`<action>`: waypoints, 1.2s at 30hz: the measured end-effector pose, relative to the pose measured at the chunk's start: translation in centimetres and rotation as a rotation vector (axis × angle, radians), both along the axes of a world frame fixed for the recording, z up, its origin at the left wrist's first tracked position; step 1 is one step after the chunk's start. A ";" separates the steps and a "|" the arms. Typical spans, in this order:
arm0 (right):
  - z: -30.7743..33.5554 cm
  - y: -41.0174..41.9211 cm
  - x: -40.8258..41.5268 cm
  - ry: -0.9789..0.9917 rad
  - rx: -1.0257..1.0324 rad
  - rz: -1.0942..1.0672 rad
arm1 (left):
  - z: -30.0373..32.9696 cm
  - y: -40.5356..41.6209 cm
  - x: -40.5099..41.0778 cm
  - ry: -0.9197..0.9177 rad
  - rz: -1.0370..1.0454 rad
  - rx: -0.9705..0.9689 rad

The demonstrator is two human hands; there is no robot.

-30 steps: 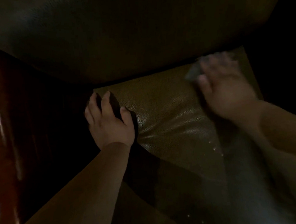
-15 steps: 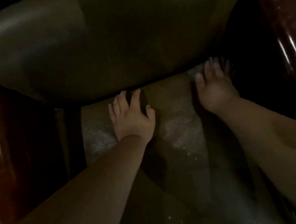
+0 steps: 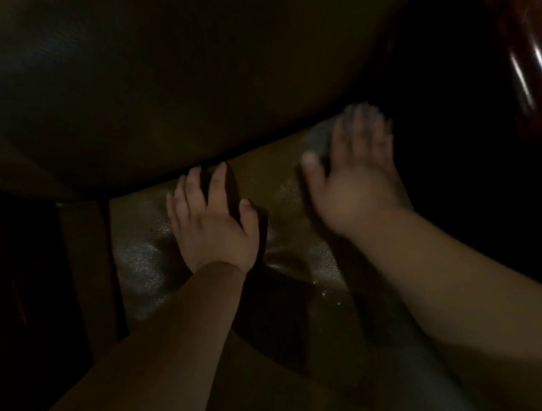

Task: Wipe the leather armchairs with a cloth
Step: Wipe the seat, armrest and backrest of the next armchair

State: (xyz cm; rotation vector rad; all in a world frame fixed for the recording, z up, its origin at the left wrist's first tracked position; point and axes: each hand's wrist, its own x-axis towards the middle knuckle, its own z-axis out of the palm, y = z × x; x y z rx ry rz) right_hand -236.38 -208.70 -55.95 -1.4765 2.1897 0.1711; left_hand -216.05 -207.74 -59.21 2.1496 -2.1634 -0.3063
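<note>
Right now your right hand [image 3: 354,180] lies flat on a grey cloth [image 3: 318,138], fingers spread and fairly straight, pressing it down onto the seat cushion [image 3: 281,185] rather than curling round it. That hand is smeared with motion blur, so the exact lie of the fingertips cannot be made out. Only a corner of the cloth shows, poking out past your thumb and forefinger at the back of the seat, just beside the seam where the cushion meets the backrest [image 3: 165,84].

Your left hand [image 3: 213,219] rests palm down on the same cushion, nearer the middle, fingers extended and slightly fanned, their tips almost touching that seam. A dark shape shows between its forefinger and thumb; whether that is an object or only shadow cannot be told in this light.

Both forearms reach in from the bottom edge of the view. The brown leather of the armchair shows a pebbled grain and a few bright glints around your left wrist. Beyond your right hand, at the upper right, a glossy reddish wooden armrest [image 3: 529,59] catches streaks of light. A second dark wooden part [image 3: 22,287] stands at the left, well apart from both hands.
</note>
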 end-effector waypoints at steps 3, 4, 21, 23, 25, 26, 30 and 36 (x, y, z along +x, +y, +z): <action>1.4 5.1 4.0 -0.114 -0.022 0.363 | 0.0 0.4 0.3 0.006 -0.003 0.014; 1.6 5.8 3.8 -0.152 -0.013 0.437 | 0.1 0.4 0.4 0.003 -0.001 0.012; -0.8 4.3 -2.9 0.011 -0.070 0.200 | -1.3 0.2 -0.1 0.011 0.005 -0.069; -1.3 1.1 -4.1 -0.040 -0.029 -0.089 | -1.5 0.3 -0.1 0.009 0.003 -0.072; -1.2 1.5 -2.4 -0.019 0.023 -0.094 | -1.5 0.4 0.1 0.009 -0.008 -0.081; -0.9 3.1 -0.9 0.017 0.031 -0.012 | -1.4 0.4 0.1 0.009 -0.013 -0.080; 2.3 11.3 2.3 -0.114 0.049 0.370 | -0.4 0.7 0.0 0.019 -0.004 -0.048; -0.5 3.4 -4.0 -0.033 -0.034 0.072 | -0.8 0.3 0.0 0.040 -0.011 -0.095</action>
